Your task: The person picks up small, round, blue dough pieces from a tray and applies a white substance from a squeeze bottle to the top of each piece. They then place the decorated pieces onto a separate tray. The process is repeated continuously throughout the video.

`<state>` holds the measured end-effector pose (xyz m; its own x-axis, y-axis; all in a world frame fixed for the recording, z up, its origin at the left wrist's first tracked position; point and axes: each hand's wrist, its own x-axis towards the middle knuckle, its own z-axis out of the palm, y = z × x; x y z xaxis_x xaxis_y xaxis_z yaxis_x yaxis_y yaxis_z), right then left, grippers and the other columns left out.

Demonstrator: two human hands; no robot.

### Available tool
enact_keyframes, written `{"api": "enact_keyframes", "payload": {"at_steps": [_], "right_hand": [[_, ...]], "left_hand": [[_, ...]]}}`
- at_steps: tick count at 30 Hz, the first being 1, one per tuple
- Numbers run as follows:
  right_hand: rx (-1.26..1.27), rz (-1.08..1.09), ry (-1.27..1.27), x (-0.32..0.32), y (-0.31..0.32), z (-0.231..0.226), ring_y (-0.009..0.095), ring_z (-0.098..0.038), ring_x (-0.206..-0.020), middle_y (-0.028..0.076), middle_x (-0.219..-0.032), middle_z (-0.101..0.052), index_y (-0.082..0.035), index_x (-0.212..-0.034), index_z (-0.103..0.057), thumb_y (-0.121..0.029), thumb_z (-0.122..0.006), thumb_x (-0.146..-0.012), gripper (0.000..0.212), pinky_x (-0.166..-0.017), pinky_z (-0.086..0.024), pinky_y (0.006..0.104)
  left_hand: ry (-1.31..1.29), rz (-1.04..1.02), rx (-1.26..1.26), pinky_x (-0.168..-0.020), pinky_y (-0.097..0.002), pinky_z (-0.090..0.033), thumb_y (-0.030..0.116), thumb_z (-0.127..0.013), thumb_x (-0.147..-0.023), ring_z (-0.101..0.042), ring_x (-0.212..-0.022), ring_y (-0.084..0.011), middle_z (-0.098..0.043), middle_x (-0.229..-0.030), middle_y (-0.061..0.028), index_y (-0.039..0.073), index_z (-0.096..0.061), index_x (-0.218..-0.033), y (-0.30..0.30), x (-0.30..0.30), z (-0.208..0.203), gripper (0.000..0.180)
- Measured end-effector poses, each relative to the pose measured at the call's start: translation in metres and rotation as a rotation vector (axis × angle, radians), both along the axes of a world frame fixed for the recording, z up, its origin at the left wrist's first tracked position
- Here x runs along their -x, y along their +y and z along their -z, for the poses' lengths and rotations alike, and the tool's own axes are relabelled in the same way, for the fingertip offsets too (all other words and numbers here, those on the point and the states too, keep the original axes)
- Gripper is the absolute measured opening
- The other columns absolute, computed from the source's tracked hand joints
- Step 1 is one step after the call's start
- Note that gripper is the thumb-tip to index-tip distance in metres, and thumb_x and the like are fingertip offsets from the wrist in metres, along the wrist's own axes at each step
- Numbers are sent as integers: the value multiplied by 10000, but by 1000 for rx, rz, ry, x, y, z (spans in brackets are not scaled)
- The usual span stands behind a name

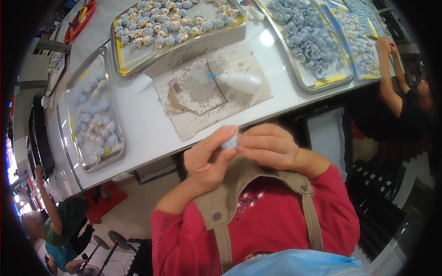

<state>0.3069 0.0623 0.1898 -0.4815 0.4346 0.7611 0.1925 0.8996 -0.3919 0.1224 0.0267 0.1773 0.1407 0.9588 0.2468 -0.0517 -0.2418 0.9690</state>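
Close in front of my chest, my left hand point(208, 154) pinches a small, rounded light-blue piece point(229, 142) between thumb and fingers. My right hand point(269, 145) has its fingertips pressed against the same piece from the right, so much of it is covered. Just beyond my hands lies a stained sheet of cardboard point(248, 103) on the white table point(285, 99). A white squeeze bottle point(244, 83) with a blue tip rests on its side there, pointing left.
A metal tray point(244, 27) of blue-and-cream small figures stands at the back. Another tray point(120, 149), at the left, holds similar pieces under a hazy cover. Curved grey-blue shells point(306, 39) fill a tray at the right. Co-workers sit at far right point(391, 106) and lower left point(66, 221).
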Motion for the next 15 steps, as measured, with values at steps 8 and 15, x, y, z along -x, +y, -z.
{"api": "enact_keyframes", "payload": {"at_steps": [8, 15], "right_hand": [[65, -40, 46, 6, 0, -6, 266, -620, -757, 152, -903, -614, 44, -827, -632, -5, -648, -609, 224, -621, -526, 312], [48, 6, 101, 12, 1, 0, 265, -619, -723, 138, -843, -611, 43, -804, -620, 23, -640, -577, 229, -606, -526, 313]], "left_hand": [[-8, -59, -34, -721, -224, -473, 108, -632, -841, -597, -855, -129, -633, -1032, -122, -18, -578, -1109, -4, -1, 3, 301], [20, -65, -68, -729, -227, -473, 120, -621, -851, -597, -855, -123, -635, -1027, -118, -18, -576, -1108, -2, 0, 5, 295]]}}
